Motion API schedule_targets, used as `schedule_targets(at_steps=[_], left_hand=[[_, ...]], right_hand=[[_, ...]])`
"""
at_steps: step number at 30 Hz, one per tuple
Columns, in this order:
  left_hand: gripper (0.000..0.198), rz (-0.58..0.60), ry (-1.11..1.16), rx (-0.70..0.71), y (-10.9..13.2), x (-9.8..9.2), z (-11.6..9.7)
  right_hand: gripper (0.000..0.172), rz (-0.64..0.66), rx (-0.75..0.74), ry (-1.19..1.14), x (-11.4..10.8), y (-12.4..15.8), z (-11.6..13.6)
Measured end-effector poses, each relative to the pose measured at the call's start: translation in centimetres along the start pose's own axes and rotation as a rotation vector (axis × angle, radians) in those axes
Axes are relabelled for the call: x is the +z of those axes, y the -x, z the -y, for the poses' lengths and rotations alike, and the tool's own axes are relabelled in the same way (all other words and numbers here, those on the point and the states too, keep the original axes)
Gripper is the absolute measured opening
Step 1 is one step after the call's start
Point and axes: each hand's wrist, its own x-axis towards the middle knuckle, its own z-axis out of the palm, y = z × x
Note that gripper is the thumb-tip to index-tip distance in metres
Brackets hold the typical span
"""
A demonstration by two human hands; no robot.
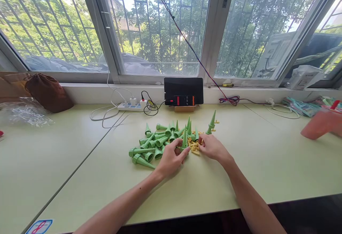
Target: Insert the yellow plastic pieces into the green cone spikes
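A heap of green plastic cone spikes (157,142) lies on the pale green table (240,169), some lying flat and some upright. Small yellow parts (194,147) are scattered at the heap's right side. My left hand (172,158) pinches the base of an upright green cone (184,140) between thumb and fingers. My right hand (211,146) rests at the yellow parts with its fingers curled on them; what it grips is too small to name. One assembled cone (212,122) stands apart at the back right.
A black tablet with a phone (184,92) leans against the window sill. A power strip with cables (132,105) lies to its left, a brown pouch (48,92) at far left. An orange container (322,123) and packets sit at right.
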Motion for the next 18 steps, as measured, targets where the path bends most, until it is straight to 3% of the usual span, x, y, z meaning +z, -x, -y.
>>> schedule_targets(at_steps=[10, 14, 18], left_hand=[[0.033, 0.002, 0.030, 0.011, 0.09, 0.07, 0.25], [0.034, 0.000, 0.034, -0.010, 0.04, 0.06, 0.30], [0.034, -0.003, 0.065, -0.018, 0.02, 0.09, 0.13]], right_hand=[[0.008, -0.042, 0.021, -0.025, 0.38, -0.18, -0.19], [0.007, -0.140, 0.019, -0.142, 0.25, -0.39, 0.09], [0.007, -0.303, -0.077, -0.262, 0.12, -0.39, 0.59]])
